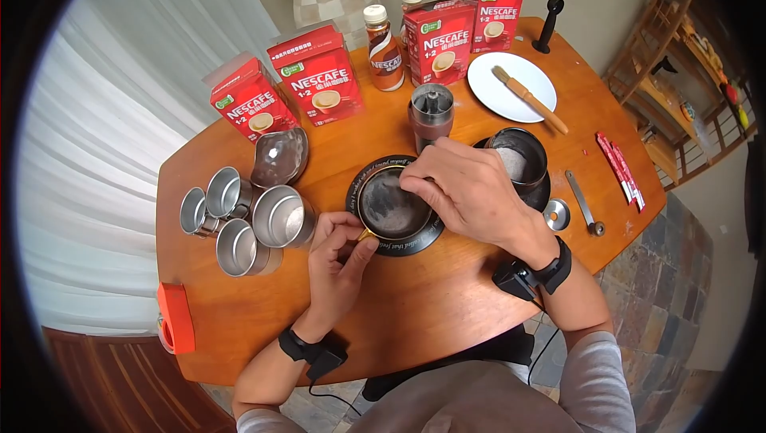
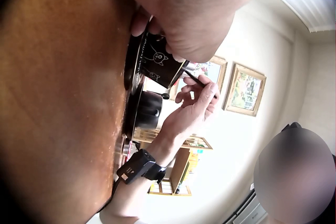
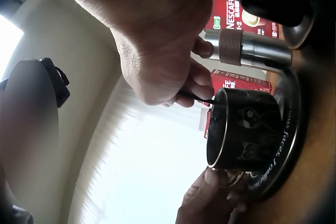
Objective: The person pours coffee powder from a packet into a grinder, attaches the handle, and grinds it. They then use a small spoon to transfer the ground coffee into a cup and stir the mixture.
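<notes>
A black cup [image 1: 392, 203] with a gold rim and white cat drawings stands on a black saucer [image 1: 405, 249] with white lettering. My left hand [image 1: 339, 261] grips the gold handle [image 1: 368, 234] at the cup's near left side. Over the cup's right edge, my right hand [image 1: 479, 198] pinches a thin dark stick [image 3: 201, 98] that slants over the rim into the cup; its lower end is hidden. Inside the cup, pale streaks show on a dark surface. A grinder [image 1: 432, 114] with a brown band stands just behind the cup.
Several metal cups [image 1: 283, 218] and a glass bowl [image 1: 280, 156] are on the left. To the right are another black cup [image 1: 531, 146], a measuring spoon [image 1: 586, 206] and red sachets [image 1: 620, 170]. A brush [image 1: 527, 96] lies on a white plate [image 1: 488, 98]. Red boxes [image 1: 317, 74] and bottles [image 1: 385, 54] stand behind.
</notes>
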The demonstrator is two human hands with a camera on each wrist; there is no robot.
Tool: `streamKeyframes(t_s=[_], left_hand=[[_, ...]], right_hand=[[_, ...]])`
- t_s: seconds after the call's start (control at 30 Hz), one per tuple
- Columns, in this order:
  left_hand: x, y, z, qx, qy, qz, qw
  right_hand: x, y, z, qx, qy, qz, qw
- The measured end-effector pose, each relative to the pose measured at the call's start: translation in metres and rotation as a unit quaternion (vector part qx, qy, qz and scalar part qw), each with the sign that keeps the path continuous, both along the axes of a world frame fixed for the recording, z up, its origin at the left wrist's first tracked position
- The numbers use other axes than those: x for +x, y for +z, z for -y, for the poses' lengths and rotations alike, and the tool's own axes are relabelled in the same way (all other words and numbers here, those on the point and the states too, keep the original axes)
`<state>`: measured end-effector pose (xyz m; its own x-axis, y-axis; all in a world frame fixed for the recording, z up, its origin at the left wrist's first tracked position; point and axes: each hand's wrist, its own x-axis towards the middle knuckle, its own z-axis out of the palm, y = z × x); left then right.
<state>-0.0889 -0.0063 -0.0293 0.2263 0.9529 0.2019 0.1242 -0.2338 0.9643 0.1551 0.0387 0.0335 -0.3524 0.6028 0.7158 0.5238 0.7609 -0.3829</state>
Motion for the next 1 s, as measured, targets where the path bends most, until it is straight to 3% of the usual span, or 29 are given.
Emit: streamKeyframes(t_s=[0.2, 0.6, 0.7, 0.8, 1.0], left_hand=[[0.0013, 0.0018, 0.0003, -0.012, 0.006, 0.012, 1.000], [0.0014, -0.0017, 0.0000, 0.000, 0.009, 0.015, 1.000], [0.0001, -0.0040, -0.0009, -0.014, 0.014, 0.018, 1.000], [0.0016, 0.0009, 0.0004, -0.014, 0.014, 0.025, 0.999], [0.0010, -0.0022, 0.0005, 0.004, 0.010, 0.011, 1.000]], right_hand=[[0.0006, -0.0007, 0.0015, -0.031, 0.021, 0.019, 0.999], [-0.0007, 0.0016, -0.0005, 0.031, 0.017, 0.061, 0.998], [0.0002, 0.0051, 0.0036, 0.021, 0.013, 0.121, 0.992], [0.0024, 0.0054, 0.0063, -0.013, 0.018, 0.100, 0.995], [0.0009, 0.0065, 0.0045, 0.018, 0.011, 0.104, 0.994]])
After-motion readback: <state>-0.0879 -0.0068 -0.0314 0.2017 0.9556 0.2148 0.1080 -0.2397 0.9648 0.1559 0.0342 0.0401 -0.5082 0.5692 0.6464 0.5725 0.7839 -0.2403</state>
